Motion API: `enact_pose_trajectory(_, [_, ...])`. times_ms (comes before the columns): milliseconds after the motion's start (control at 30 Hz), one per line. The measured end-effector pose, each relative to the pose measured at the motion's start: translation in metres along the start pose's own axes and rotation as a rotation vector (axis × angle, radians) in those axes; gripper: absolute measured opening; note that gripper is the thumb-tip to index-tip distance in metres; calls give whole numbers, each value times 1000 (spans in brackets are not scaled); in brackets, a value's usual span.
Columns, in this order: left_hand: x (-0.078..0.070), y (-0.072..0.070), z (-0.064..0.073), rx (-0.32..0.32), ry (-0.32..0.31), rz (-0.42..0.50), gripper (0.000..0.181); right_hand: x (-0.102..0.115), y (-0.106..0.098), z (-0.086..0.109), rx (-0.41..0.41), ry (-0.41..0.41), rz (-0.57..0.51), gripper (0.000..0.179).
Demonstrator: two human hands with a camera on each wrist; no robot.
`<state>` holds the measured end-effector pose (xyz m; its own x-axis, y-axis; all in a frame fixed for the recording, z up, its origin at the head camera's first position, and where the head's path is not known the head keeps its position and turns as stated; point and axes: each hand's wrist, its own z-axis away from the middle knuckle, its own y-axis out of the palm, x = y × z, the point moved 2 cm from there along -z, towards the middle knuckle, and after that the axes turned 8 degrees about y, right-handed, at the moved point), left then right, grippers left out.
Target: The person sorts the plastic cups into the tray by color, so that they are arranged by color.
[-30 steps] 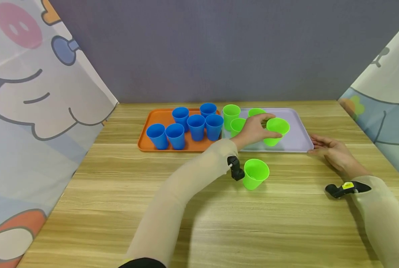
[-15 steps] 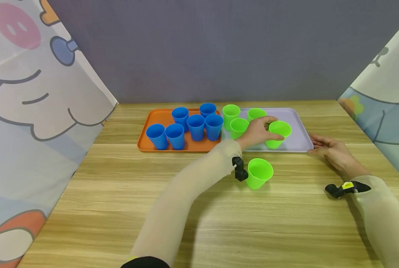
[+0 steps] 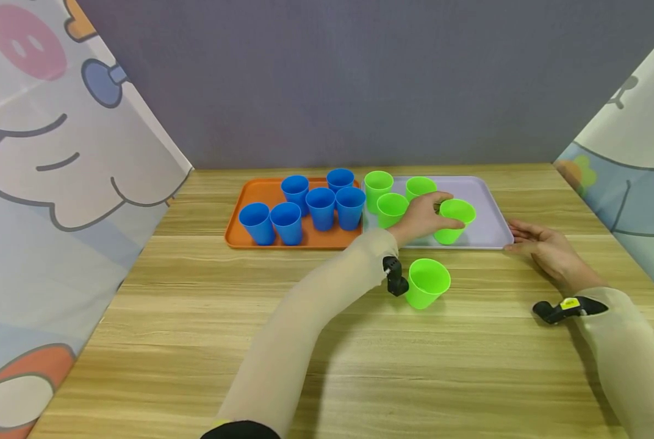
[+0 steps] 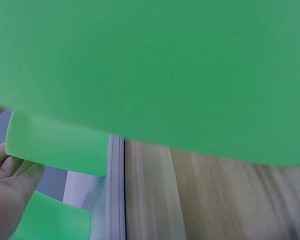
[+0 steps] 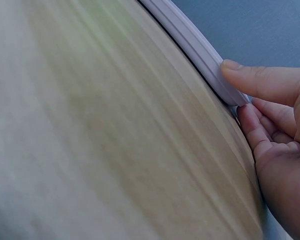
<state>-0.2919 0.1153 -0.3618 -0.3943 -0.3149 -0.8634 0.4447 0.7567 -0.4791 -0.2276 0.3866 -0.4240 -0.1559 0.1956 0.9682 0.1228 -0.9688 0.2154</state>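
Observation:
My left hand (image 3: 418, 217) grips a green plastic cup (image 3: 449, 237) by its side, upright over the front of the pale lilac tray (image 3: 485, 213). In the left wrist view this cup (image 4: 60, 145) shows beside the fingers, close to the tray's edge. Several other green cups (image 3: 379, 192) stand on the tray's left part. Another green cup (image 3: 427, 285) stands on the table just in front of the tray, by the left wrist; it fills much of the left wrist view. My right hand (image 3: 551, 255) pinches the tray's front right corner, thumb on the rim, fingers below.
An orange tray (image 3: 237, 235) with several blue cups (image 3: 287, 224) adjoins the lilac tray on the left. Both lie on a wood-grain table (image 3: 184, 317), before a grey upright panel (image 3: 316, 85). Printed cartoon sheets (image 3: 47, 183) flank the table.
My left hand and its green cup have shifted slightly right and lower over the tray. The loose green cup in front has slid a little right beside the wrist. The right hand stays put.

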Motion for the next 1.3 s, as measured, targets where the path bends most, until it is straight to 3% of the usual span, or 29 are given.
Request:
enact_pose_trajectory(867, [1, 3, -2, 24, -2, -59, 73, 1, 3, 1, -17, 1, -15, 57])
enact_pose_trajectory(1300, [-10, -9, 0, 16, 38, 19, 72, -1, -1, 0, -41, 57, 10, 57])
